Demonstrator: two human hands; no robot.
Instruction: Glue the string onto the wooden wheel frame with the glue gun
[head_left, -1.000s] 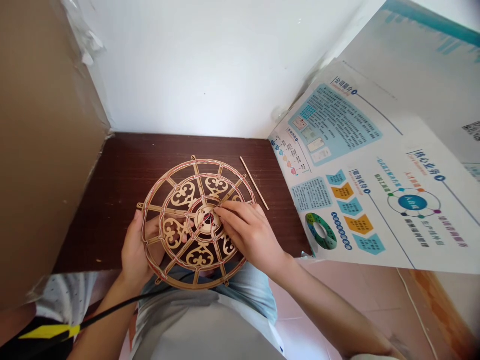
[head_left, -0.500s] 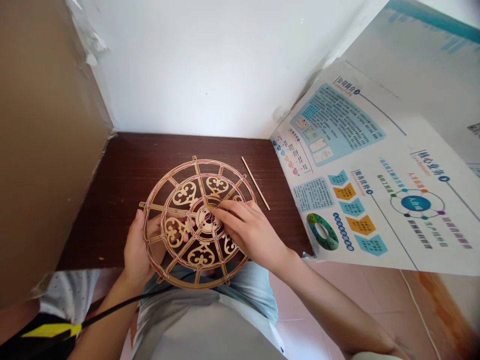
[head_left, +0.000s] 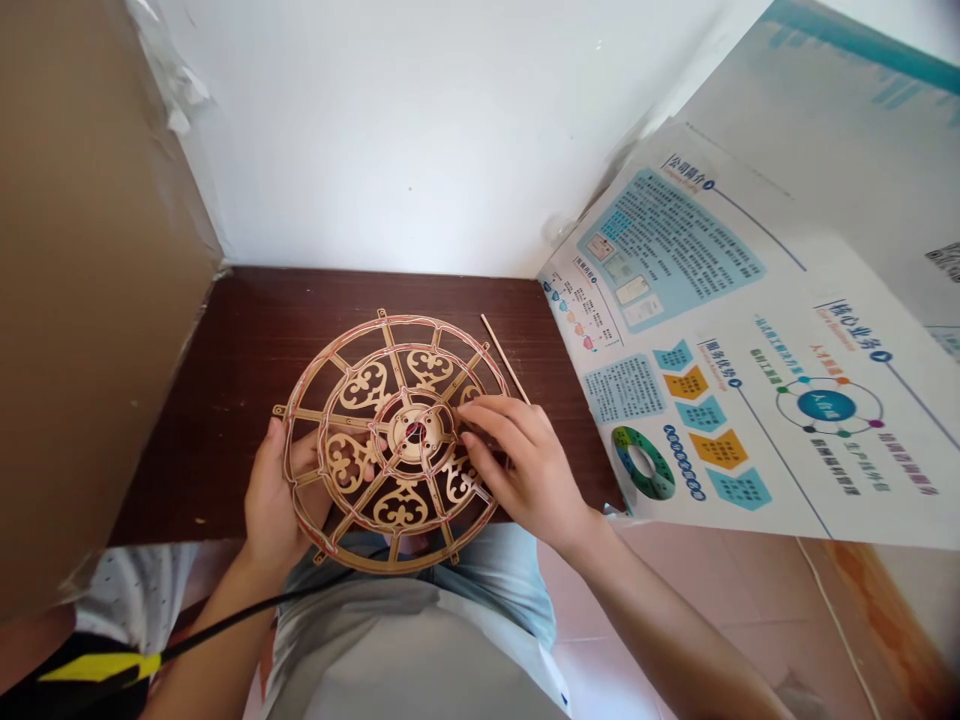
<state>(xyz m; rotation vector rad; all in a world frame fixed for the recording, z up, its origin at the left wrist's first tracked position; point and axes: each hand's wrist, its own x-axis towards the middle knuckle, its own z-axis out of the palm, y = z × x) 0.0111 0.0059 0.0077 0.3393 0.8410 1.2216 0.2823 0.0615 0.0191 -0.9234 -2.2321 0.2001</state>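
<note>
A round, light wooden wheel frame (head_left: 403, 508) with spokes, rings and scrollwork panels is held tilted above the table's front edge and my lap. Thin reddish wires run along its rings and gather at the pierced hub (head_left: 411, 432). My left hand (head_left: 274, 500) grips the wheel's left rim, thumb outside and fingers behind the openwork. Just right of the hub, my right hand (head_left: 529, 460) is curled over the wheel, thumb and forefinger close together. Whatever lies between those fingertips is too small to make out.
A thin wooden stick (head_left: 504, 355) lies on the dark brown table (head_left: 247, 320), behind the wheel's right side. White board stands at the back, a brown panel (head_left: 82, 250) at the left, and a printed poster (head_left: 750, 400) at the right. A black cable (head_left: 225, 612) crosses my left forearm.
My right hand has drawn back from the hub toward the right, uncovering the hub's centre. The wheel has shifted very slightly left; my left hand keeps its grip.
</note>
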